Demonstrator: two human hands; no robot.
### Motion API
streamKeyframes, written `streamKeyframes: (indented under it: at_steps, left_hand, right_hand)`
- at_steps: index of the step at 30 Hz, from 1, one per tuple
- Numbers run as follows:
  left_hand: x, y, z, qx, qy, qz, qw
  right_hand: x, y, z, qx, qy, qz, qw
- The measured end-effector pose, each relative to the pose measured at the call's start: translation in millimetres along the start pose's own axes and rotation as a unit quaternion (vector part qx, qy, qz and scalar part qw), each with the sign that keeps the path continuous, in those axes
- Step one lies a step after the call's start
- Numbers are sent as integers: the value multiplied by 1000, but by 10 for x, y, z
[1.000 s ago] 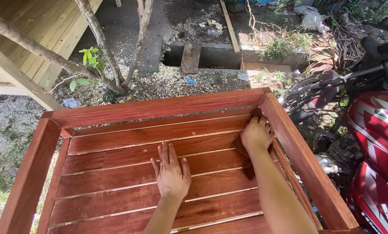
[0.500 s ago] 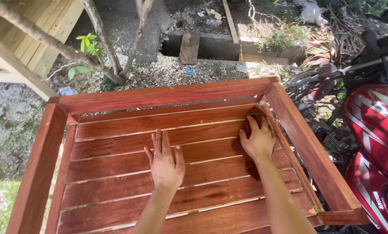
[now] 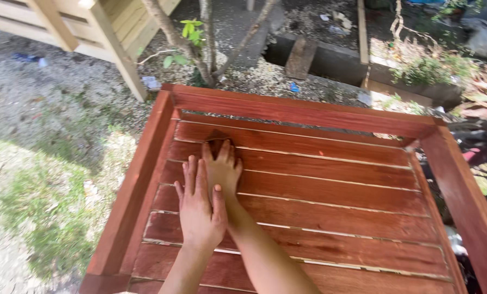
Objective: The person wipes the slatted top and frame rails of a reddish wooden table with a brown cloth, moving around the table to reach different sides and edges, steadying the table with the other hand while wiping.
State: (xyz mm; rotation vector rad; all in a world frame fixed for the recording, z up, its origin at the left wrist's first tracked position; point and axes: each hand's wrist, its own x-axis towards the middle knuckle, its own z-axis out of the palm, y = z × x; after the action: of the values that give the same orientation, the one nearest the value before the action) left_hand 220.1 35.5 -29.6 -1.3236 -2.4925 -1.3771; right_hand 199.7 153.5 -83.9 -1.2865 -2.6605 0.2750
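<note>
Both hands are flat on the red-brown slatted wooden panel [image 3: 330, 190], over near its left frame rail. The left hand [image 3: 199, 204] lies open with fingers spread, gripping nothing. The right hand [image 3: 222, 166] sits just ahead of it, pressing a small dark rag [image 3: 216, 139] onto a slat, with only its edge peeking past the fingertips. Gravel [image 3: 47, 92] and a skinny tree [image 3: 200, 43] lie beyond.

Leaving bare slats [image 3: 336, 201] open rightward of the hands; being hemmed in by the raised frame [image 3: 303, 111] all round.
</note>
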Motion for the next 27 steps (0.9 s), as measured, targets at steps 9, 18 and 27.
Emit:
streamKeyframes:
  at_steps: [9,18,27]
  left_hand:
    - [-109,-249,-793,-5,115,-31,993]
    - [-467,-92,-676,5,95,-41,995]
    - [-795,347,-158,-23,-6,-41,999]
  right_hand:
    - [60,-1003,493,52,98,-139,984]
    - [-602,-592,-93,113,39,-63,991]
    - [-1444,1118,-948,0,-1,53,999]
